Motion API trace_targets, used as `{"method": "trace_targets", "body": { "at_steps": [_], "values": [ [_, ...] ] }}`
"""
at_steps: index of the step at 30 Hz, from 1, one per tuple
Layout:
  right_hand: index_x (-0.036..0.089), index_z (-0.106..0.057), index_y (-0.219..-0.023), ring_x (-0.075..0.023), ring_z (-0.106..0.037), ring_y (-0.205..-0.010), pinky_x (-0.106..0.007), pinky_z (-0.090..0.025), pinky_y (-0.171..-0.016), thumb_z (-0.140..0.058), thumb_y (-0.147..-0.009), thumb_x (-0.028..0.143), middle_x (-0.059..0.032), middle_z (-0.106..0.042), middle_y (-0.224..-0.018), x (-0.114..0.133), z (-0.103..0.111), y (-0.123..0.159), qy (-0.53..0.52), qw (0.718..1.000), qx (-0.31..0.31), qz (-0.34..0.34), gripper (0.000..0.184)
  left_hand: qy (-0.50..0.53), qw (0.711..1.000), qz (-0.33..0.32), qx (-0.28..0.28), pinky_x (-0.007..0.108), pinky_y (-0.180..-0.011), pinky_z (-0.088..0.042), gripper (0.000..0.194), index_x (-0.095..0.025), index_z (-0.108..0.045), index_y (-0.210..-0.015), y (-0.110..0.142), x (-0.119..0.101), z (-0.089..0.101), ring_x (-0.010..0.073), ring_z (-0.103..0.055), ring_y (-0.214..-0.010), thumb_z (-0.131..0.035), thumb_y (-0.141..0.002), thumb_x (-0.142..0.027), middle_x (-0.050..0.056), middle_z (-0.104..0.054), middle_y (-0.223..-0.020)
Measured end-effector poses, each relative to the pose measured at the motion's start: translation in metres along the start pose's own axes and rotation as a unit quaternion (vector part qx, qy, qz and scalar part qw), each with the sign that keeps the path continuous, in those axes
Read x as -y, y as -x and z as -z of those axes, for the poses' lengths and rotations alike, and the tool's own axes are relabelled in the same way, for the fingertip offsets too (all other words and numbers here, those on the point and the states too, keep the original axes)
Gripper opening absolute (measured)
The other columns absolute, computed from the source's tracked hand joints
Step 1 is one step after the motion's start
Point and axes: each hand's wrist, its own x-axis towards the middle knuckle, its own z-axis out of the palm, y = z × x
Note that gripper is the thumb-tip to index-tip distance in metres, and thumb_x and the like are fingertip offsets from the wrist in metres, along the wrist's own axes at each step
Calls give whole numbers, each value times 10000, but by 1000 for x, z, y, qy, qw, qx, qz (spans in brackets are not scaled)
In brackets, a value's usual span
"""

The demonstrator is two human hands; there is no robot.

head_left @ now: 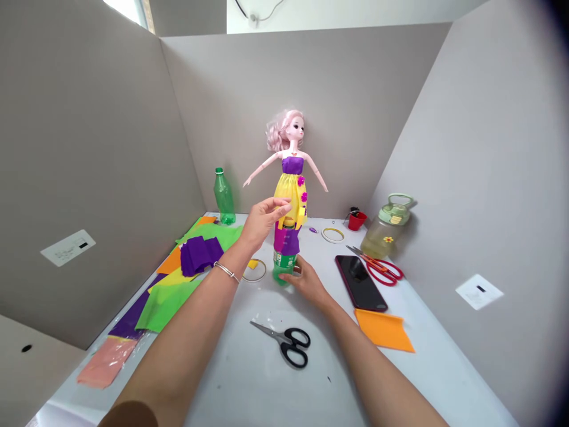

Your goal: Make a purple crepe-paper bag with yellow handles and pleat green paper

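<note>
While your right hand [306, 283] grips the green plastic bottle [283, 261] low, probably keeping it upright on the white counter [240, 379], your left hand [262, 222] hovers, fingers narrowed, before the pink-haired doll [292, 166]; whether they pinch its yellow skirt [287, 187] is unclear.

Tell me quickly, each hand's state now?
Left hand: fingers nearly together by the yellow skirt; grip unclear.
Right hand: holding the labelled green bottle, low down.
</note>
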Motion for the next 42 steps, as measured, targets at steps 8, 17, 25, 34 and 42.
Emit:
{"method": "trace_targets", "body": {
  "at_steps": [8, 17, 25, 34, 42],
  "values": [
    [218, -594, -1106, -233, -634, -936, -415, -491, -905, -723, -723, 320, -47, -686, -1079, 1, 0, 0, -1, 1000, 2, 0, 417, 34, 996, -25, -75, 387, -993, -414, 210, -171, -623, -688, 4, 7, 0, 238, -618, -1078, -730, -739, -345, 82, -717, -1112],
    [221, -586, -1123, -232, -639, -942, -417, -503, -898, -714, -727, 324, -48, -682, -1100, 2, 0, 1, -4, 1000, 5, -7, 429, 62, 993, -24, -100, 359, -1029, -401, 325, -198, -659, -969, 11, 22, 1, 224, -566, -1184, -604, -856, -497, 65, -683, -1150],
    [219, -583, -1159, -236, -640, -955, -408, -500, -890, -723, -721, 324, -51, -684, -1110, 2, 1, 0, -9, 1000, 10, -4, 472, 61, 992, 62, 96, 431, -1067, -384, 628, -190, -627, -1203, 40, 41, 31, 321, -497, -1284, -853, -645, -371, 129, -611, -1310],
    [214, -581, -1164, -234, -642, -964, -405, -506, -892, -711, -734, 319, -49, -673, -1127, 3, 1, 1, -9, 1000, 10, 3, 461, 53, 983, 91, 151, 453, -1029, -418, 650, -197, -603, -1249, 53, 73, 23, 325, -566, -1207, -853, -655, -282, 136, -619, -1308],
    [213, -605, -1115, -245, -642, -970, -410, -496, -899, -729, -725, 329, -56, -689, -1110, 2, 3, 0, -3, 1000, 10, -4, 425, 27, 993, 66, 94, 463, -1112, -327, 535, -219, -617, -1243, 46, 55, 46, 321, -453, -1336, -767, -761, -398, 132, -572, -1378]
  ]
}}
